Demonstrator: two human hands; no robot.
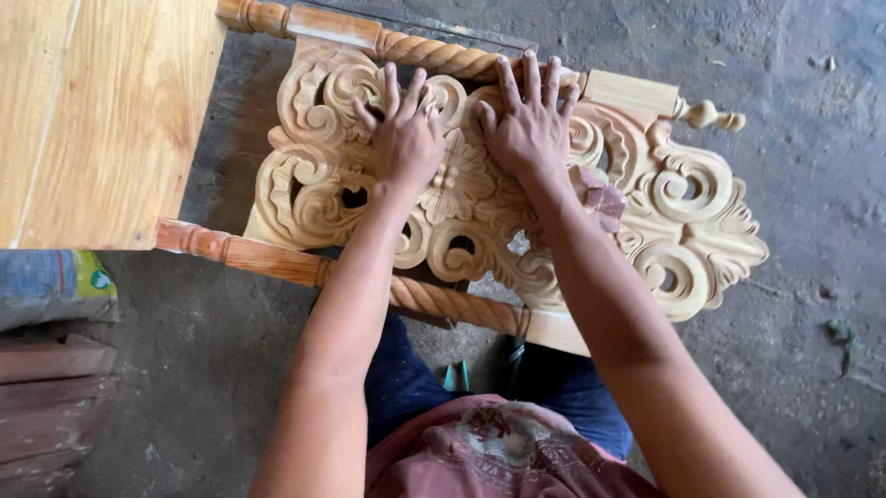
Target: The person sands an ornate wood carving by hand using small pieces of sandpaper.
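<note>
**Two hands pressed on a carved wooden panel**

Seen from above, a person's left hand (407, 141) and right hand (529, 126) lie flat, side by side, on a pale carved panel (661, 220) of scrolls and leaves. The fingers of both hands are spread and pressed onto the carving, pinching nothing. The panel rests across two twisted, rope-turned wooden rails (435, 299) (one beyond the hands, one nearer the body), above a grey concrete floor (827, 382). A small reddish scrap (600, 197) sits on the carving just beside the right wrist. A smooth wooden board (78, 106) adjoins the rails at left.
</note>
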